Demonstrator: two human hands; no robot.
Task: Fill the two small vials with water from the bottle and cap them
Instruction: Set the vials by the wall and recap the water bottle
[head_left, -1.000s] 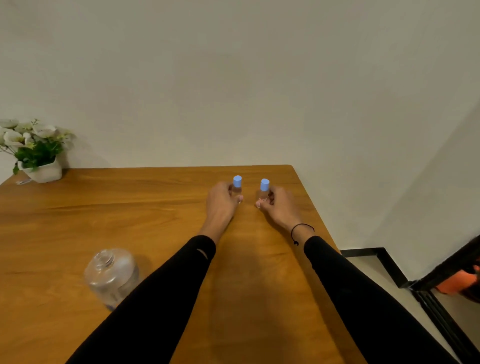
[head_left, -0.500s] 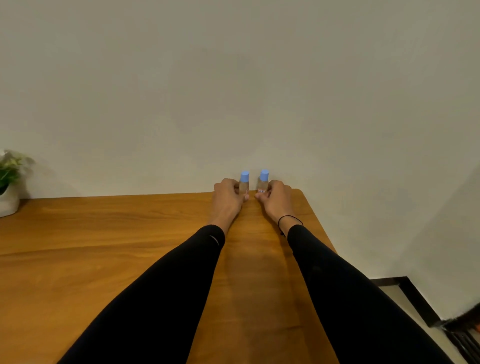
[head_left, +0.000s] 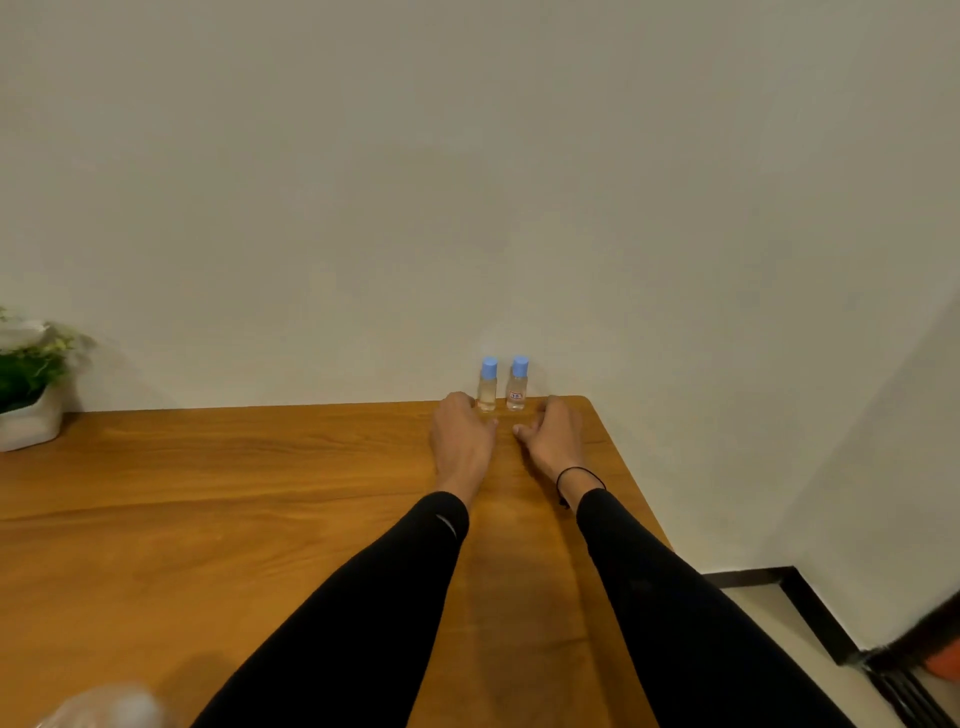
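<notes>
Both capped vials (head_left: 487, 385) (head_left: 517, 384) parked at table (head_left: 208, 493) far edge, out of the way; left hand (head_left: 462, 441), right hand (head_left: 550, 436) loose, holding nothing

The scene is dimly and evenly lit, with a warm cast. A soft shadow is thrown on the worktop (head_left: 260, 519) between the sleeves. The bottle (head_left: 104, 709) at 7 o'clock is blurred. Straight lines are bent toward the edges by the wide lens. No glare is seen.
</notes>
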